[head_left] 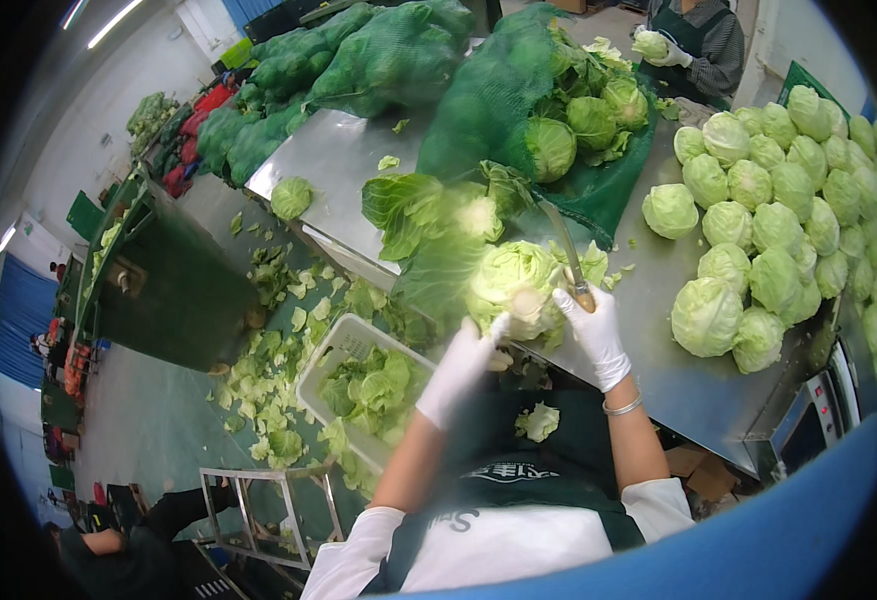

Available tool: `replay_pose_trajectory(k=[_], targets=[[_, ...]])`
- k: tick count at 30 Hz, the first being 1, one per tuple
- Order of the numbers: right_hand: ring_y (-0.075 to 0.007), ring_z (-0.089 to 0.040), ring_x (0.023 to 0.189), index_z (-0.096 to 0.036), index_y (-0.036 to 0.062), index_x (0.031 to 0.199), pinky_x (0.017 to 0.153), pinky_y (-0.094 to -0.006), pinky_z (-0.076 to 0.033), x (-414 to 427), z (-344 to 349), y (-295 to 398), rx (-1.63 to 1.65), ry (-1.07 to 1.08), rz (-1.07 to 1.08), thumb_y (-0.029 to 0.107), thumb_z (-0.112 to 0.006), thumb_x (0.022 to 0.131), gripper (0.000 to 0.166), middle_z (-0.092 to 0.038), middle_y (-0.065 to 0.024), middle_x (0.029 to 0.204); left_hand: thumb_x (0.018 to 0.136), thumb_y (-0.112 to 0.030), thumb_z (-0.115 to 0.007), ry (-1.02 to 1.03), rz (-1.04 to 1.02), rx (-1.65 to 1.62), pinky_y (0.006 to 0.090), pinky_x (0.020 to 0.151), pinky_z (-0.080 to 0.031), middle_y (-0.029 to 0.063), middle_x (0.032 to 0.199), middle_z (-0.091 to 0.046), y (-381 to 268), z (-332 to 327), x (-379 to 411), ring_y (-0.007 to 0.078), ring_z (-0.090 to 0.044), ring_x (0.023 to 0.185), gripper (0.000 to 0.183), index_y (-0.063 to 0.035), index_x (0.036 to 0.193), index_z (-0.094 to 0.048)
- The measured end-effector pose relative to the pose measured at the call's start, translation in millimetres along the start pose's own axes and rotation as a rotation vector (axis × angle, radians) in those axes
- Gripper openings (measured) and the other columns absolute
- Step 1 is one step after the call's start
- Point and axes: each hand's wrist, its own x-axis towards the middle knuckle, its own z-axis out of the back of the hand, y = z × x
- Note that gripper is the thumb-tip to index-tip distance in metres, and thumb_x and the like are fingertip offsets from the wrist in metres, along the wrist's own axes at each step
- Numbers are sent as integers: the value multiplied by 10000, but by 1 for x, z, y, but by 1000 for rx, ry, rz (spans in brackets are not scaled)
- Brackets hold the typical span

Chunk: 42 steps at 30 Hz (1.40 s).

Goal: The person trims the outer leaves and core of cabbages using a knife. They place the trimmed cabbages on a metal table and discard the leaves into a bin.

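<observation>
A partly trimmed cabbage head [517, 274] is at the near edge of the metal table [663, 360], its pale cut stem turned toward me. My left hand [465, 367], in a white glove and somewhat blurred, grips its near left side. In my gloved right hand [596, 337] is the wooden handle of a sickle-shaped knife [562, 232]. Its curved blade points away over the table, beside the cabbage. Large outer cabbage leaves [408, 210], partly blurred, spread just beyond and left of the head.
Several trimmed cabbages [776, 225] are piled at right, near a device with red lights [821, 405]. An opened green mesh sack [483, 105] of cabbages lies beyond. On the left are a leaf-filled white crate [333, 345], a green bin [176, 285] and a metal stand [281, 517]. Another person [697, 52] holds a cabbage.
</observation>
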Motion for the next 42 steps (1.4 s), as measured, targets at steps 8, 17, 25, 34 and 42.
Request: replay_pose_trajectory(k=[8, 17, 25, 34, 42], targets=[[-174, -574, 686, -631, -28, 997, 649, -327, -473, 16, 24, 7, -341, 36, 11, 334, -677, 919, 373, -648, -106, 796, 646, -572, -818, -481, -302, 610, 414, 946, -485, 224, 1194, -617, -52, -6, -9, 365, -623, 1086, 981, -3, 1357, -453], [-440, -611, 733, -541, 12, 1018, 637, -457, -469, -14, 57, 31, -638, 290, 15, 247, -594, 903, 267, -602, -261, 770, 521, -459, -920, -383, -359, 463, 404, 970, -473, 198, 1216, -613, -60, -23, 36, 328, -604, 1137, 1065, -15, 1352, -424], [-456, -609, 744, -476, 10, 1005, 650, -488, -469, 5, 61, 25, -662, 467, -75, 246, -558, 907, 268, -605, -272, 762, 518, -568, -886, -382, -241, 680, 409, 911, -500, 191, 1172, -628, -71, -27, 48, 328, -630, 1086, 1044, -10, 1287, -454], [-450, -617, 719, -450, 27, 1031, 610, -489, -470, 19, 57, 8, -789, 399, 37, 229, -573, 895, 273, -610, -248, 737, 522, -590, -876, -406, -243, 745, 407, 910, -504, 207, 1208, -608, -72, -34, 54, 331, -622, 1102, 1165, 39, 1379, -398], [-400, -630, 667, -527, 45, 1083, 572, -468, -464, 43, 61, 8, -900, 199, 119, 254, -594, 874, 303, -640, -200, 746, 551, -570, -873, -431, -203, 698, 412, 914, -506, 210, 1249, -583, -71, -35, 52, 326, -615, 1117, 1139, 33, 1389, -391]])
